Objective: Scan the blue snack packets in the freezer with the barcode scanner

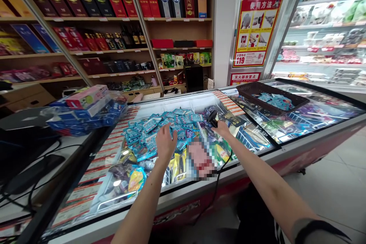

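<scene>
Many small blue packets [140,133] lie heaped on the glass top of a chest freezer [197,99]. My left hand [166,141] rests over the right part of this heap, palm down, its thumb apart from the fingers. Nothing shows in its grasp, though the fingertips are partly hidden against the packets. In my right hand [222,129] is a black handheld barcode scanner [212,117], held over the glass just right of the heap. Its black cord [219,177] hangs over the freezer's front edge. A pixelated pinkish object [200,156] lies between my forearms.
A dark brown tray [250,90] with more blue packets [276,101] sits on the freezer's right part. Plastic-wrapped boxes [85,108] are stacked at the left, beside black cables [31,194]. Behind stand shelves [177,24] of boxed goods and a lit fridge [323,42].
</scene>
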Demonstrator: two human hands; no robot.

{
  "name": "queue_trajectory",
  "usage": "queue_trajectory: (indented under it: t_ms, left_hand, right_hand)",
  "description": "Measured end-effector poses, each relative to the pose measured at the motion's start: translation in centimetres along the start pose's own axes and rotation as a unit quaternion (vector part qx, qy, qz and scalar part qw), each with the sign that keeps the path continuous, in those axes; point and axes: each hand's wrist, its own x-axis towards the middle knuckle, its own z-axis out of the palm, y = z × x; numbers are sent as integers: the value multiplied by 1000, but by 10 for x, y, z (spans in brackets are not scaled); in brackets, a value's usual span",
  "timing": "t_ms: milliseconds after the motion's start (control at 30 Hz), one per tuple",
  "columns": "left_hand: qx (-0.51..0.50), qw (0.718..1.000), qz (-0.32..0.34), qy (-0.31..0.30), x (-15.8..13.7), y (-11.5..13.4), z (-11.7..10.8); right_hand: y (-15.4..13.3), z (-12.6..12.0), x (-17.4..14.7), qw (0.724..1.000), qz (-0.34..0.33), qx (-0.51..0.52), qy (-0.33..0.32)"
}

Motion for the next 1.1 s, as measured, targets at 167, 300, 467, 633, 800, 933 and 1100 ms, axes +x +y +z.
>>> queue_trajectory:
  t_ms: [167,300,467,633,800,933,1100]
  left_hand:
    - [-285,939,-73,-178,8,42,17]
    - [-463,832,-126,-277,4,77,24]
    - [-494,822,-153,-236,6,83,16]
    - [-392,885,-69,-243,22,60,-6]
    - [-117,967,103,-199,46,33,-24]
    - [35,978,143,-150,54,6,-20]
    - [96,964,173,-178,54,-22,9]
  right_hand:
    - [-30,13,-22,998,9,55,34]
    - [-65,36,-48,990,-43,131,21]
    - [-97,53,-75,982,-133,126,57]
    - [-95,44,-81,970,-204,124,39]
    - [-58,34,-57,964,-215,152,47]
    - [-26,38,-24,979,-165,120,30]
    - [-11,51,13,988,-150,37,28]
